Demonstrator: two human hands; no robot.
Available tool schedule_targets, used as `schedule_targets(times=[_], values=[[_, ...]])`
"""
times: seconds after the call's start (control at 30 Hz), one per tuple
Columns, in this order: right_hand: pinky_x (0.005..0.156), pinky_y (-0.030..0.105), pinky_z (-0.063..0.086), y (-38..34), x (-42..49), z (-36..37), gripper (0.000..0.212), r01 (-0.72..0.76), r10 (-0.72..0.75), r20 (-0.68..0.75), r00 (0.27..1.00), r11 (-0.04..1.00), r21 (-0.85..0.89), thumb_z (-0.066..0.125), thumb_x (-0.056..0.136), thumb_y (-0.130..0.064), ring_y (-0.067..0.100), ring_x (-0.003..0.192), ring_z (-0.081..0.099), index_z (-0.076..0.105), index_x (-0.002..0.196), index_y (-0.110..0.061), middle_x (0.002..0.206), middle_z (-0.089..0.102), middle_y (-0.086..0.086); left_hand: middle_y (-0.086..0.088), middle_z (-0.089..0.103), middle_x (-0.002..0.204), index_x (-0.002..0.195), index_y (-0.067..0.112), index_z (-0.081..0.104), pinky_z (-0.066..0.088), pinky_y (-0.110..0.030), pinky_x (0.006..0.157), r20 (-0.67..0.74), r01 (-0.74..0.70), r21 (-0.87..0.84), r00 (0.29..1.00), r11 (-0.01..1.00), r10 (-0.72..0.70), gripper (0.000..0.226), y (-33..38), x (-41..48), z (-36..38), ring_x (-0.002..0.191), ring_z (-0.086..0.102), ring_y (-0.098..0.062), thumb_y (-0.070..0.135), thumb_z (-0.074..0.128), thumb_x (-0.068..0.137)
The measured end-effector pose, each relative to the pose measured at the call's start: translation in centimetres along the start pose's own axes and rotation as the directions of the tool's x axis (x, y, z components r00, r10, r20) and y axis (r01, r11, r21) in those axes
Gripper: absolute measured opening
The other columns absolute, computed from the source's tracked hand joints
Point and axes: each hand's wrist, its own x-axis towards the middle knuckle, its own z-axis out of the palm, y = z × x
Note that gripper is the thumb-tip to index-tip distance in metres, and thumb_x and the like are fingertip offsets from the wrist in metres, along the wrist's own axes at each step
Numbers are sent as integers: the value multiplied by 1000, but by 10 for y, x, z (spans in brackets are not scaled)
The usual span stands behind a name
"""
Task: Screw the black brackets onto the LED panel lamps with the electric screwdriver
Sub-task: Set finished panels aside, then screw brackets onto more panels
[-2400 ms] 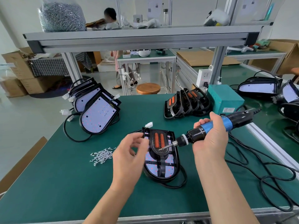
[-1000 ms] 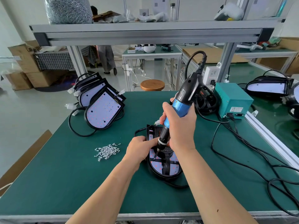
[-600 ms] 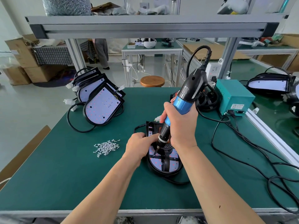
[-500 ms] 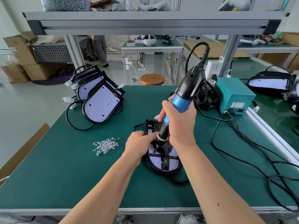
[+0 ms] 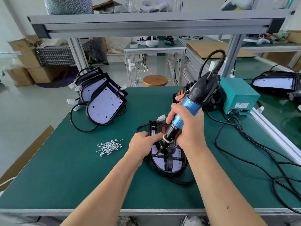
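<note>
While I look down through the head camera, electric screwdriver [image 5: 191, 103]: one; long axis steeply tilted, cable end up, away and to the right, bit pointing down and to the left, tip on the lamp's face.
Right hand [image 5: 190, 131]: grip closed round the screwdriver's blue and black barrel, just above the chuck.
Left hand [image 5: 141, 144]: grip curled over the left edge of the LED panel lamp [image 5: 160, 162], thumb reaching toward the chuck; what the fingertips touch is hidden from me.
LED panel lamp: one under work, flat on the green surface [image 5: 65, 176] near the front middle; long axis runs away from me, rounded end nearest, square end far, a white connector [image 5: 161, 118] just beyond it.
Black bracket [image 5: 169, 162]: one, lying along the lamp's face, its orange slots at the far end partly behind the screwdriver.
Screws [image 5: 110, 146]: one loose pile left of the lamp, apart from it; too many for me to count.
Waiting lamps [image 5: 104, 106]: at least three leaning in a stack at the far left, white faces toward me, black cable looped beneath.
Spare brackets [image 5: 180, 92]: a row behind the screwdriver, mostly hidden, so I give no count.
Teal box [image 5: 237, 97]: one at the far right, black cables trailing across the surface.
Change in screwdriver: 2.4 s ago it lay nearly level, bit pointing left over the bracket; now it stands steep.
Change in left hand: it hovered above the lamp then; now it is down on it. Against 0.5 s ago I see no shift.
</note>
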Motion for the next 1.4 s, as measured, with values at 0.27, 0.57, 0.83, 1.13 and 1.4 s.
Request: schedule_targets(times=[0.27,0.57,0.83,1.13,1.4], values=[[56,30,45,-34,15,-13,20,132,-104,-188,977,980,146,64,84,-2,18,51,51,53,99,-10,64,50,5,-12,64,81,81,12,55,47,-41,72,28,13,58,1000,998,-15,61,-4,2,-3,72,58,-24,61,79,52],[64,23,49,13,3,-97,23,9,457,-440,773,686,728,70,92,-24,11,61,55,50,101,-15,84,54,0,1,63,63,77,10,59,45,-30,60,-114,-50,214,991,976,76,64,6,-7,-15,56,54,-18,74,55,75],[59,22,52,18,0,-98,21,-69,471,-362,804,678,731,66,94,-19,11,62,55,67,75,-10,80,56,2,7,69,76,74,23,67,54,-33,71,-289,49,601,944,798,160,10,4,12,-97,79,66,-21,16,67,81],[58,23,52,21,1,-102,16,-61,481,-372,794,672,738,68,93,-18,12,59,57,55,88,-9,76,57,3,2,66,98,74,29,60,42,-36,88,-185,60,839,966,541,180,15,0,20,-97,102,57,-24,26,70,86],[67,23,51,24,5,-106,19,-30,488,-387,782,651,759,70,92,-17,12,64,56,53,94,-10,82,56,2,4,63,74,76,19,58,47,-26,64,-97,-268,590,913,762,397,16,19,-11,-65,73,59,-15,9,65,87]])
